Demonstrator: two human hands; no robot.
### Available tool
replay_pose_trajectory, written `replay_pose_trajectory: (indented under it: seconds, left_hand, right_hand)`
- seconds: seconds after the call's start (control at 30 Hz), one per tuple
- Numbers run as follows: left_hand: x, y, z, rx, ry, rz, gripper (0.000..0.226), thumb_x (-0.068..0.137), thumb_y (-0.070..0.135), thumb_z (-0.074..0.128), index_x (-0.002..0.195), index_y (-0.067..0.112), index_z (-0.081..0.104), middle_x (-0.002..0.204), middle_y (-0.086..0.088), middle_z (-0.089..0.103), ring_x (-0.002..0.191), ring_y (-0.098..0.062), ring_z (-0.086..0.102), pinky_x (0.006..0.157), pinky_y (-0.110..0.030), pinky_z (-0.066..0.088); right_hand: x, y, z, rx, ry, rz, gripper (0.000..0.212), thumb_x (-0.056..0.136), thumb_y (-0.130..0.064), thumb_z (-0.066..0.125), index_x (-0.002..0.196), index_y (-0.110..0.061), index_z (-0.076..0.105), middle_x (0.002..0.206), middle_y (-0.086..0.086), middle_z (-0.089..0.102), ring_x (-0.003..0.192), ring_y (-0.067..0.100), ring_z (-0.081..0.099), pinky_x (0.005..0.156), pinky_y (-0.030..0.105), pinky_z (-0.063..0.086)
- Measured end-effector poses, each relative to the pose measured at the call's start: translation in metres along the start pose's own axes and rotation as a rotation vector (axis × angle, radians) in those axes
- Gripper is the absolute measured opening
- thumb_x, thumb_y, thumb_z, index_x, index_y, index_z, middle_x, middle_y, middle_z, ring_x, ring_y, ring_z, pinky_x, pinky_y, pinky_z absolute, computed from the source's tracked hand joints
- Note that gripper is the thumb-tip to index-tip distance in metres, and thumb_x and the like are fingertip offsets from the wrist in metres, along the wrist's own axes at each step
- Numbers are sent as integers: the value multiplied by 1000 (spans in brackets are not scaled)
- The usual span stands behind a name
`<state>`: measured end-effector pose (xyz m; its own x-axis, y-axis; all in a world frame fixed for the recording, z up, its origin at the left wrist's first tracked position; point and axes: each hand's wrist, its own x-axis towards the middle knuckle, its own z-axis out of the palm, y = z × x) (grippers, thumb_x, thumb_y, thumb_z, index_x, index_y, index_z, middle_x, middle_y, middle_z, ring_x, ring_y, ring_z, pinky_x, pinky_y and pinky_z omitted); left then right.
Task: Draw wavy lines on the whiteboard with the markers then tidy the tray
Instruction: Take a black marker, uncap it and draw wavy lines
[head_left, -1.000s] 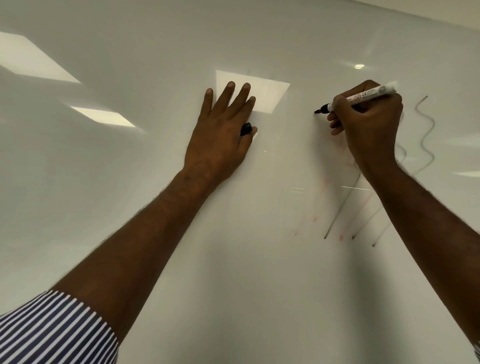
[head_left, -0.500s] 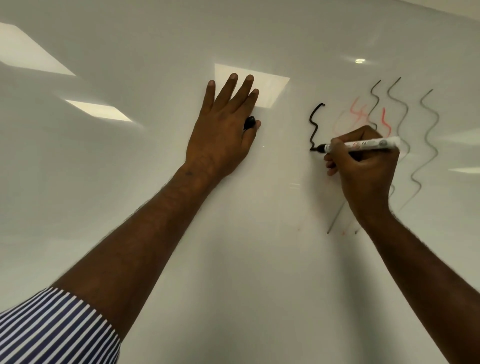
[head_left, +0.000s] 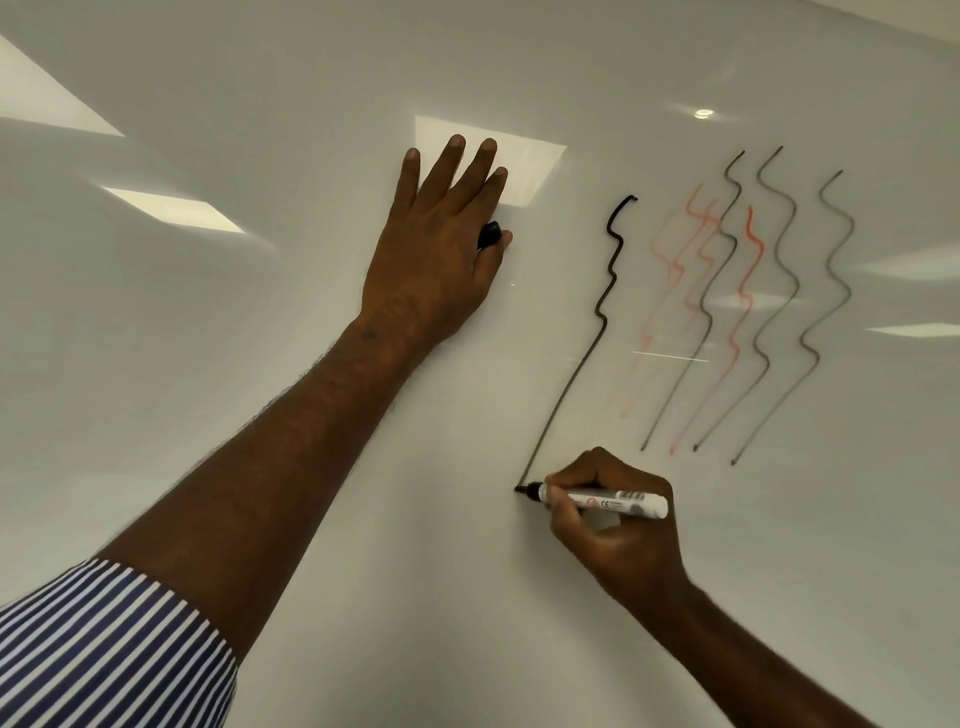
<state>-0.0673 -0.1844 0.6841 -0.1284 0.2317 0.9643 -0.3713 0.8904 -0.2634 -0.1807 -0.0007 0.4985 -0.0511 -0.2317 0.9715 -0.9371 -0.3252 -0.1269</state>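
Black line (head_left: 597, 332) now runs down to my marker (head_left: 602, 501), gripped in my right hand (head_left: 618, 525); left hand (head_left: 441, 249), flat on the whiteboard (head_left: 311, 104), pinches the cap (head_left: 488, 235). Drawing continues.

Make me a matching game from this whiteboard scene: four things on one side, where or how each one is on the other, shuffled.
Things:
1. marker
2. cap
3. left hand
4. red lines

States:
A. flat against the whiteboard, fingers straight
B. faint, among the grey wavy lines
C. tip at the bottom end of the black line
D. tucked between thumb and forefinger

Pairs: 1-C, 2-D, 3-A, 4-B
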Motion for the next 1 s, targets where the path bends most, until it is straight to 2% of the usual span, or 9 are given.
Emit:
replay_pose_trajectory:
  seconds: [0.1,0.23,0.3,0.37,0.53,0.73,0.83,0.93,1.0]
  left_hand:
    - [0,0,0,3,4,0,55,104,37,37,153,11,38,164,-6,27,154,-26,16,126,-50,5]
    - [-1,0,1,5,8,8,54,104,35,37,152,11,39,164,-6,28,154,-27,18,125,-51,7]
    - [-1,0,1,-5,11,10,54,104,35,38,152,10,40,163,-6,29,153,-27,18,125,-51,7]
    - [-1,0,1,-10,9,4,55,104,37,37,152,11,40,163,-6,29,154,-27,18,125,-51,7]
    - [-2,0,0,-7,16,-1,57,104,41,34,151,11,41,163,-5,29,154,-26,18,126,-50,7]
    - [-2,1,0,-11,18,0,57,104,42,35,151,11,41,163,-6,29,153,-26,19,126,-50,7]
    - [-3,1,0,-10,14,-4,57,104,42,35,151,11,41,163,-6,28,154,-26,18,126,-50,7]
    - [-3,1,0,-12,9,-6,57,104,42,35,152,11,40,164,-6,28,154,-26,17,126,-49,6]
    - [-3,1,0,-13,9,-7,57,104,42,35,152,11,40,164,-6,28,154,-26,17,126,-49,6]
  right_hand:
    - [33,-8,-16,0,46,-82,6,84,-8,73,78,-9,72,77,-4,70,69,15,68,61,30,52]
    - [124,-14,-57,100,371,-127,15,93,-7,69,84,-19,65,80,16,70,63,34,66,54,43,54]
    - [158,-11,-74,114,454,-119,9,94,-12,69,88,-12,63,83,16,72,65,33,68,54,43,55]
    - [179,-2,-87,96,498,-86,16,93,-15,69,93,-1,63,84,14,73,66,30,70,54,42,55]
    - [197,13,-94,53,494,-57,25,91,-18,69,95,7,65,83,14,73,65,29,70,55,41,56]
    - [191,9,-84,65,483,-68,22,92,-15,70,94,7,65,80,14,71,64,27,68,54,36,55]
    - [174,7,-74,28,405,-74,18,93,-13,69,91,4,65,78,17,70,64,30,68,54,34,56]
    - [161,7,-74,64,469,-35,11,91,-8,69,87,1,64,72,8,69,62,32,66,54,37,55]
    - [149,8,-69,72,451,-35,8,91,-7,68,85,-6,64,73,6,69,62,31,66,54,35,54]
